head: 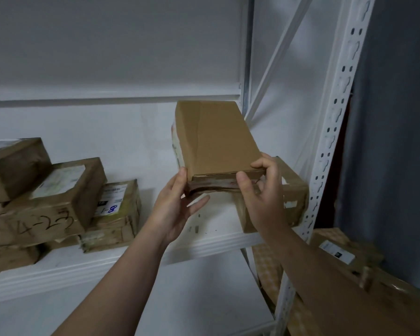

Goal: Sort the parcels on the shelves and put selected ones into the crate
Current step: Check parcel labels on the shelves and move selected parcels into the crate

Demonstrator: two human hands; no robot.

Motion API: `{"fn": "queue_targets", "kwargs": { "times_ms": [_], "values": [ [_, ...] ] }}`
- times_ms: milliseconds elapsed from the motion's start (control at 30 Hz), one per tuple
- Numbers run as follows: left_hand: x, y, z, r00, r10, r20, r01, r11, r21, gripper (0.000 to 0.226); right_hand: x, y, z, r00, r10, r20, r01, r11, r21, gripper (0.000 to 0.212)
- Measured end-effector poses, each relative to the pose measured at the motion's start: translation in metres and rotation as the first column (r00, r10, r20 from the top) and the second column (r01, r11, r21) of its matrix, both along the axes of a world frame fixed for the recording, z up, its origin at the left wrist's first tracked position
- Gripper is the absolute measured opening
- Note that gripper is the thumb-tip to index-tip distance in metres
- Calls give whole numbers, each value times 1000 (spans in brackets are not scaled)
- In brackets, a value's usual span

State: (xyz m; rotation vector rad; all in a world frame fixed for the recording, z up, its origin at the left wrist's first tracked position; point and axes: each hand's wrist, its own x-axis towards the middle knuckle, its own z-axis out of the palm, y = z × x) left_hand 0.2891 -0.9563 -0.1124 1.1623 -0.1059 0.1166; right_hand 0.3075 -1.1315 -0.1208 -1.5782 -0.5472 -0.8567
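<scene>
The fingers (200, 202) of the left hand (175, 209) reach almost straight under the near end of a plain cardboard box (216, 139). Its thumb lies up against the box's near left corner, so the hand pinches that corner between thumb and fingers. The right hand (264, 192) grips the near right corner: its thumb presses on the crumpled, reddish-taped end face, and its fingers (268, 163) curl over the top right edge. Held by both hands, the box is above the white shelf board (211, 236), tilted with its far end raised toward the wall. Whether that far end rests on anything cannot be told. A sliver of white label shows on its left side, with print too small to read.

Just behind the right hand, a taped brown parcel (295, 197) sits on the same board, close against the perforated white upright (335, 117). At the board's left end, well apart from the hands, parcels are piled. The "4-23" parcel (49, 214) has that number handwritten on its front. Just beside it, the "1-8" parcel (118, 207) bears blue figures on its label. A top parcel (12, 166) rests highest at the far left. A diagonal brace (284, 49) slants up beside the upright, and a dark curtain (398, 117) hangs to the right. Lower right, beside the right forearm, lies a labelled parcel (342, 253).
</scene>
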Motion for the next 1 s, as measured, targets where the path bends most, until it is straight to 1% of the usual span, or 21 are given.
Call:
{"fn": "queue_targets", "kwargs": {
  "times_ms": [67,133,167,233,267,333,400,467,533,567,600,633,700,733,767,800,833,900,933,967,1000],
  "values": [
    [-1,8,-4,998,51,48,-48,997,-61,63,-3,10,3,999,-46,-19,44,995,-90,28],
    [-2,14,-5,989,102,103,-100,995,-25,63,-6,19,5,993,-115,-24,108,972,-208,40],
    [-4,15,-5,984,126,129,-128,992,7,68,-7,24,6,992,-124,-38,109,958,-263,49],
    [-8,15,-5,967,184,177,-202,975,89,76,-12,35,9,988,-82,-128,39,950,-310,64],
    [-11,15,-4,956,214,201,-242,962,126,75,-14,40,10,983,-50,-174,-3,956,-293,68],
    [-18,15,-4,946,219,240,-263,949,171,61,-18,47,11,977,8,-212,-57,973,-225,67],
    [-22,19,-1,955,158,249,-220,945,243,39,-20,49,11,976,62,-207,-93,985,-144,58],
    [-23,28,-2,955,136,265,-217,927,305,34,-20,48,7,969,143,-203,-157,986,-53,43],
    [-22,35,-5,947,175,268,-252,924,286,27,-24,47,3,954,214,-210,-216,976,11,42],
    [-22,38,-7,942,211,262,-283,919,275,26,-26,47,1,954,222,-203,-223,975,16,43],
    [-22,40,-8,938,243,247,-310,908,281,33,-26,47,-2,951,237,-198,-237,971,22,44],
    [-22,40,-9,942,265,207,-319,900,296,47,-28,45,-5,947,249,-201,-247,968,37,45],
    [-22,40,-8,964,254,83,-267,913,308,76,-28,45,-11,928,287,-236,-276,958,80,46],
    [-22,41,-9,974,221,39,-223,928,297,80,-28,45,-14,924,288,-252,-278,958,75,46],
    [-22,43,-12,984,179,21,-177,939,296,77,-28,45,-16,930,252,-268,-251,967,38,44],
    [-23,44,-14,987,158,18,-156,939,305,69,-28,45,-17,932,217,-290,-226,974,2,41],
    [-24,45,-18,986,162,32,-164,938,305,63,-29,45,-18,930,191,-314,-205,979,-13,39],
    [-24,47,-30,975,208,75,-220,944,246,53,-28,45,-18,909,200,-365,-205,978,25,35],
    [-24,48,-35,965,243,98,-258,943,208,48,-28,45,-17,895,219,-388,-218,975,47,38],
    [-25,48,-39,951,283,123,-302,935,185,46,-29,45,-15,879,241,-411,-240,969,53,45],
    [-26,49,-42,933,326,150,-351,919,181,46,-30,46,-14,858,276,-433,-277,959,62,46]
  ]
}}
